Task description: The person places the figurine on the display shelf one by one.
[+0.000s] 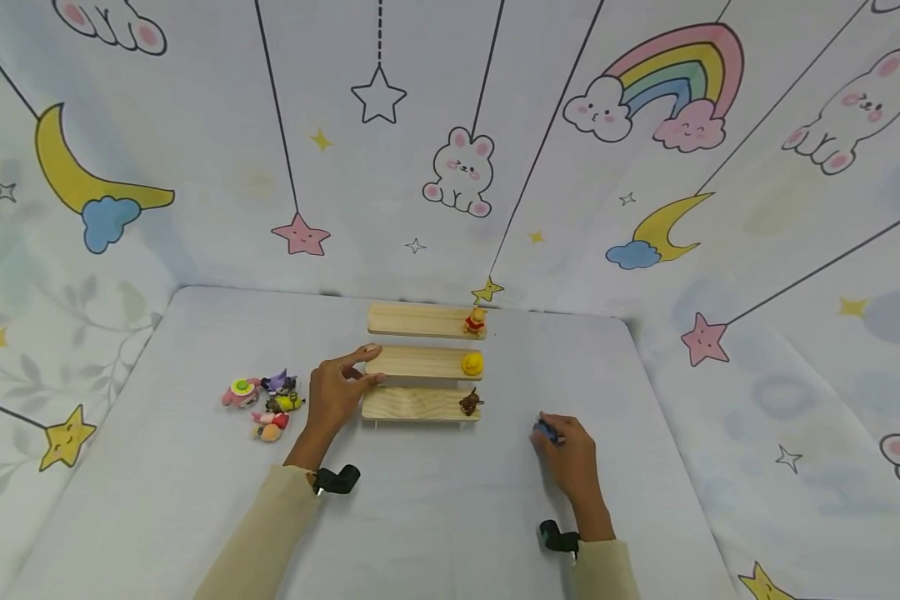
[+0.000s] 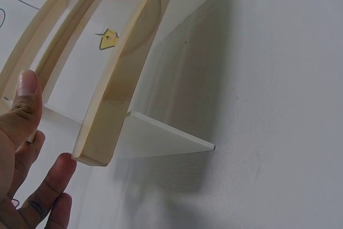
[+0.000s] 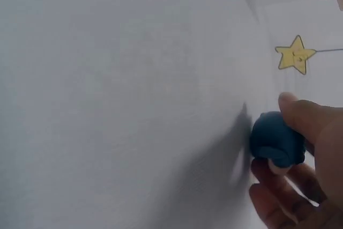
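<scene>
A three-tier wooden shelf [image 1: 412, 404] stands on the table, on clear supports. My left hand [image 1: 335, 393] grips its left end, with the thumb [image 2: 28, 87] against the middle plank and another fingertip right at the end of the lowest plank [image 2: 115, 95]. In my right hand [image 1: 572, 454] a small blue figurine [image 3: 276, 139] is pinched between thumb and fingers, close over the table to the right of the shelf. At the planks' right ends sit a Winnie-the-Pooh figurine [image 1: 475, 322] on top, a yellow figurine [image 1: 472, 363] in the middle and a brown figurine [image 1: 470, 402] at the bottom.
Several small figurines lie in a cluster left of the left hand: a pink one [image 1: 241, 392], a purple one [image 1: 279, 382], a yellow-and-black one [image 1: 283, 402] and a peach one [image 1: 268, 428]. A white cloth covers the table [image 1: 435, 517]. Behind hangs a printed backdrop [image 1: 217, 150].
</scene>
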